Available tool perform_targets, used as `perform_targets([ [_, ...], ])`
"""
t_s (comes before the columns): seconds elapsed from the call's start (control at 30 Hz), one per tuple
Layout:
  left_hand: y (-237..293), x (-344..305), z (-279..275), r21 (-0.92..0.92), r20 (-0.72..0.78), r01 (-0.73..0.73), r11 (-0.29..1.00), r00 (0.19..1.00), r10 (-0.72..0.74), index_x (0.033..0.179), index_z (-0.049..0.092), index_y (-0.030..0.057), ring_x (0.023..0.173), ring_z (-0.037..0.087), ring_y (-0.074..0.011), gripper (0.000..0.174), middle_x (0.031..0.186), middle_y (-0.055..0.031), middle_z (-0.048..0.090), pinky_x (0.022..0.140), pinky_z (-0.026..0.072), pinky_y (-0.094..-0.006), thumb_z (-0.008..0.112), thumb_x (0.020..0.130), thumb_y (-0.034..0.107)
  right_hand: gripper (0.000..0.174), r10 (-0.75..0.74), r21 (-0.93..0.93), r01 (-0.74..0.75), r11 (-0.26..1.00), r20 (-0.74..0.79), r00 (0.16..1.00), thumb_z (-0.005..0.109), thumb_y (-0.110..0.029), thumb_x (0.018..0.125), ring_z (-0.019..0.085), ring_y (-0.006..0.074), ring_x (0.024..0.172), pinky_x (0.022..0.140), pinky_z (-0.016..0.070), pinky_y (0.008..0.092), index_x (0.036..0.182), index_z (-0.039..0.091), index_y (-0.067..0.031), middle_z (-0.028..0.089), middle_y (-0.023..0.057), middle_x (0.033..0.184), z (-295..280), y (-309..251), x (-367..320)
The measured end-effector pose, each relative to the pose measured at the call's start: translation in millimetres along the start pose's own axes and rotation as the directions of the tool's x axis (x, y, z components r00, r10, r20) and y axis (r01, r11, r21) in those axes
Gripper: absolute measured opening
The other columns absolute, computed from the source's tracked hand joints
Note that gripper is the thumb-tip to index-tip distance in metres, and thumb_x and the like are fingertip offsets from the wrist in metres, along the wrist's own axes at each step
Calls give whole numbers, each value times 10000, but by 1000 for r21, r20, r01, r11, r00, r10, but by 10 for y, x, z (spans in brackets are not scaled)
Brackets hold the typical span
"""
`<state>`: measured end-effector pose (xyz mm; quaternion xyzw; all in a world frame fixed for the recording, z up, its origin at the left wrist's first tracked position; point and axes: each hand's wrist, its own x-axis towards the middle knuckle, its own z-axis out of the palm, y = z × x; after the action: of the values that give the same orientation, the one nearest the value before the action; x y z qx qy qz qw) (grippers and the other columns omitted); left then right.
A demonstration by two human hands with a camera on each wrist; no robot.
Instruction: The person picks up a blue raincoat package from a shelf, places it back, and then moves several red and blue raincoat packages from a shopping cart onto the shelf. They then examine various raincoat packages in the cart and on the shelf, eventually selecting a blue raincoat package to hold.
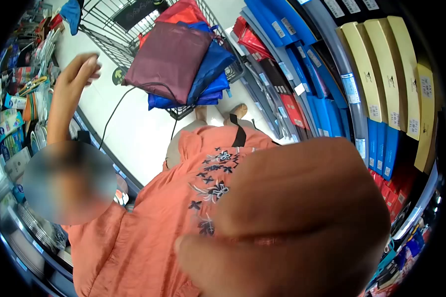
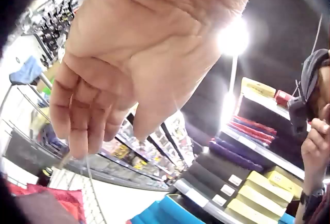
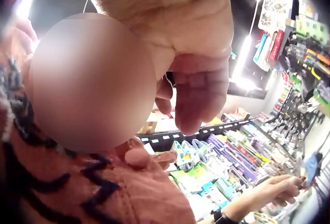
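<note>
My left hand is raised at the left in the head view, beside the shopping cart, its fingers loosely bent and holding nothing. The left wrist view shows the same hand from the palm side, fingers hanging in the air. Large and blurred, my right hand is close before the head camera, over the orange embroidered top. In the right wrist view the right hand's fingers bend loosely downward, with no object showing in them. Folded maroon fabric lies on blue and red fabric in the cart.
The wire shopping cart stands ahead on the white floor. Shelves on the right hold blue boxes and yellow boxes. Packaged goods line the left shelves. A dark cord loops before the cart.
</note>
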<state>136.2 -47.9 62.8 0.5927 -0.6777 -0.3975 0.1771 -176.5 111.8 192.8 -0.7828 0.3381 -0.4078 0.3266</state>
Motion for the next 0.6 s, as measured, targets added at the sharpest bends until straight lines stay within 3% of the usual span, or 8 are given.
perform_targets([
  [0.1, -369, -329, -281, -5, -65, 205, 979, 977, -205, 1189, 640, 19, 836, 620, -103, 393, 956, -34, 674, 734, 457, -226, 559, 999, 353, 195, -46, 94, 39, 995, 81, 996, 661, -130, 715, 578, 234, 651, 578, 432, 318, 882, 672, -29, 601, 97, 739, 86, 5, -68],
  [0.17, -611, -450, -500, 112, -133, 233, 966, 967, -218, 1165, 649, 8, 781, 573, -89, 387, 883, -15, 638, 701, 444, -220, 565, 999, 347, 214, -75, 151, 57, 987, 118, 990, 646, -134, 738, 588, 258, 690, 612, 446, 337, 920, 670, -24, 611, 113, 777, 137, 63, -73],
  [0.23, -863, -464, -610, 196, -194, 157, 968, 974, -119, 1141, 653, 0, 708, 505, -93, 349, 794, -6, 573, 630, 420, -244, 562, 1004, 307, 233, -105, 199, 74, 977, 151, 983, 631, -138, 761, 599, 283, 729, 646, 460, 356, 958, 668, -20, 620, 128, 815, 180, 119, -47],
  [0.3, -1193, -359, -532, 208, -205, 146, 967, 973, -103, 1171, 637, -7, 720, 543, -108, 389, 827, -31, 614, 615, 436, -262, 566, 994, 332, 252, -108, 228, 64, 971, 185, 977, 616, -142, 783, 609, 308, 767, 680, 475, 375, 996, 666, -16, 629, 144, 853, 189, 240, -10],
  [0.37, -1519, -182, -172, 78, -229, 229, 970, 951, -206, 1225, 606, -10, 753, 592, -137, 479, 888, -71, 660, 630, 469, -276, 572, 975, 398, 272, -94, 240, 38, 970, 225, 970, 601, -146, 806, 620, 333, 806, 715, 489, 393, 1034, 665, -11, 639, 160, 892, 209, 390, 23],
  [0.5, -2085, 218, 726, -37, -138, 345, 938, 928, -346, 1255, 572, -43, 866, 633, -205, 646, 1031, -126, 670, 716, 519, -322, 595, 920, 508, 312, 104, 147, -163, 976, 345, 933, 572, -154, 851, 640, 382, 883, 783, 518, 431, 1110, 661, -2, 657, 191, 968, 366, 1154, -64],
  [0.53, -2078, 272, 874, -143, -65, 374, 916, 921, -385, 1291, 543, -44, 972, 621, -244, 703, 1115, -142, 641, 789, 513, -361, 581, 912, 546, 322, 143, 72, -183, 981, 376, 916, 547, -156, 886, 655, 369, 925, 814, 519, 420, 1145, 648, 8, 669, 207, 1018, 439, 1422, -133],
  [0.6, -2163, 353, 1100, -306, 66, 444, 842, 893, -446, 1320, 515, -43, 1121, 592, -316, 775, 1256, -175, 580, 900, 502, -439, 561, 896, 604, 337, 386, 62, -447, 893, 408, 828, 537, -185, 912, 668, 348, 953, 834, 518, 403, 1160, 636, 21, 684, 198, 1037, 503, 1817, -317],
])
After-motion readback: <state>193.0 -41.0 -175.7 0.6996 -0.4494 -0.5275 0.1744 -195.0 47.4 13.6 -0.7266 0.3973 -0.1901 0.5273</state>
